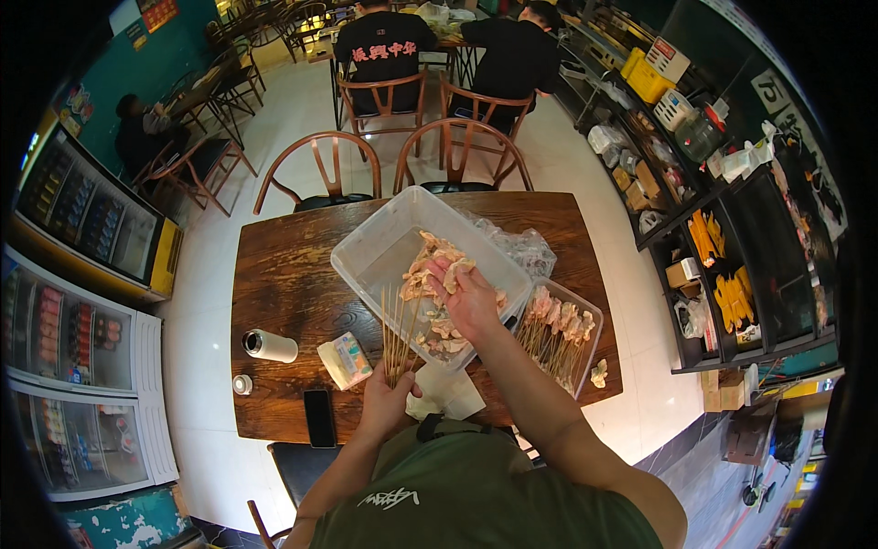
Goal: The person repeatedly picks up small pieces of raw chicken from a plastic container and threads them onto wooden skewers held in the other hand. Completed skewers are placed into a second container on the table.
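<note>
My left hand point(388, 398) grips a bundle of thin wooden skewers point(394, 336), fanned upward over the near left edge of a large clear plastic tub point(370, 257). Inside the tub lie pale raw meat pieces point(429, 254). Over them, my right hand point(466, 298) holds a piece of the meat between its fingers, close to the skewer tips. To the right, a smaller clear container point(591, 343) holds several loaded skewers point(559, 319), their meat ends pointing away from me. A loose piece of meat point(599, 374) lies on the wooden table point(295, 274) beside it.
A crumpled plastic bag point(525, 250) lies behind the tubs. On the left are a white bottle point(274, 346), its cap point(242, 384), a tissue pack point(345, 360) and a phone point(319, 418). Two chairs point(329, 165) stand at the far edge; people sit beyond. Shelves point(720, 274) line the right.
</note>
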The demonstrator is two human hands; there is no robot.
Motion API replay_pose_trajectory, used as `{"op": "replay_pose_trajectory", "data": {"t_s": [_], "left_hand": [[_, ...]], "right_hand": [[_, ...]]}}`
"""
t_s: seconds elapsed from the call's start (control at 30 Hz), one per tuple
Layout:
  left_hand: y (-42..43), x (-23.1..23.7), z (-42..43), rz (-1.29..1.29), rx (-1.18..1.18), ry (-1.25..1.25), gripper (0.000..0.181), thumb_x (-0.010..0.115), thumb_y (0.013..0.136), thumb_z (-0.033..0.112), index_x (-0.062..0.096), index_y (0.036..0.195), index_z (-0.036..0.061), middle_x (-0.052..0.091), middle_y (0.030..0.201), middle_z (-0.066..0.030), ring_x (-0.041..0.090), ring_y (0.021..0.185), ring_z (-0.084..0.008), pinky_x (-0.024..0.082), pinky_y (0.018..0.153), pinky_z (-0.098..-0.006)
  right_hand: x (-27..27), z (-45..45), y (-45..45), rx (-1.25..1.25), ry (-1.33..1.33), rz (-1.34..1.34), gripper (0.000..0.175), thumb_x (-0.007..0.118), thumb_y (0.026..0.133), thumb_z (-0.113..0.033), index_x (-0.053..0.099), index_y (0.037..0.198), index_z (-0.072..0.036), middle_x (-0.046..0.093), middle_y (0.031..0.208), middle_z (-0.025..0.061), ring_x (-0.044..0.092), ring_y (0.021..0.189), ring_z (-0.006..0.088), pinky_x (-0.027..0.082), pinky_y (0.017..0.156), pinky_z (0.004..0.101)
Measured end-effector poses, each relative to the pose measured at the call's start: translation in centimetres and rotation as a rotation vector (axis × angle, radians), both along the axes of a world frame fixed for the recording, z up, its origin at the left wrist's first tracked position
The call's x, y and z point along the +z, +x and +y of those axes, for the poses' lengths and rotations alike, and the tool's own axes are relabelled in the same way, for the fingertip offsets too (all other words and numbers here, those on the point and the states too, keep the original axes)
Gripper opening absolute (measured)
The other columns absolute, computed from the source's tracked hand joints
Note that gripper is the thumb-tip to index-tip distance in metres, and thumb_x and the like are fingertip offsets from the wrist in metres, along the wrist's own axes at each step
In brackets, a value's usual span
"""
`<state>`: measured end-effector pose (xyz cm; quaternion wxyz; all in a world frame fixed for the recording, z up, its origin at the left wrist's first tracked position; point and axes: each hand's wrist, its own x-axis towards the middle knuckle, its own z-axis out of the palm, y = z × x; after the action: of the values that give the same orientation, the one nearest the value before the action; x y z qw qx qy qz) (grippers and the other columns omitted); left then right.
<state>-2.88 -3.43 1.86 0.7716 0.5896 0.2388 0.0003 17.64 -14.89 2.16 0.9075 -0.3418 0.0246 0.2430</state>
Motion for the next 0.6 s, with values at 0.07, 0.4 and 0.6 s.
{"op": "replay_pose_trajectory", "data": {"t_s": [0.07,0.4,0.6], "left_hand": [[0.1,-0.1,0.1,0.016,-0.020,0.009,0.020,0.058,0.099,0.005,0.053,0.117,-0.0015,0.062,0.079,-0.0049,0.061,0.070,-0.0114,0.046,0.063,-0.0248],[0.2,0.6,0.1,0.011,0.019,-0.007,0.017,0.058,0.100,0.006,0.055,0.116,0.0009,0.061,0.079,-0.0037,0.061,0.070,-0.0106,0.048,0.066,-0.0242],[-0.1,0.0,-0.2,-0.074,0.037,-0.038,0.018,0.057,0.101,0.005,0.055,0.118,0.0013,0.061,0.079,-0.0029,0.061,0.073,-0.0107,0.050,0.069,-0.0256]], "right_hand": [[0.0,0.0,-0.1,0.014,0.030,-0.017,0.030,0.039,0.110,-0.018,0.047,0.128,0.005,0.056,0.131,0.0178,0.056,0.128,0.0327,0.043,0.113,0.0451],[1.1,0.6,-1.2,0.001,-0.016,-0.100,0.020,0.037,0.109,-0.013,0.049,0.118,0.000,0.061,0.122,0.0152,0.056,0.128,0.0343,0.042,0.114,0.0477],[1.2,0.3,-1.0,-0.006,0.087,0.047,0.023,0.037,0.110,-0.015,0.052,0.117,0.000,0.060,0.123,0.0163,0.057,0.127,0.0338,0.044,0.113,0.0468]]}}
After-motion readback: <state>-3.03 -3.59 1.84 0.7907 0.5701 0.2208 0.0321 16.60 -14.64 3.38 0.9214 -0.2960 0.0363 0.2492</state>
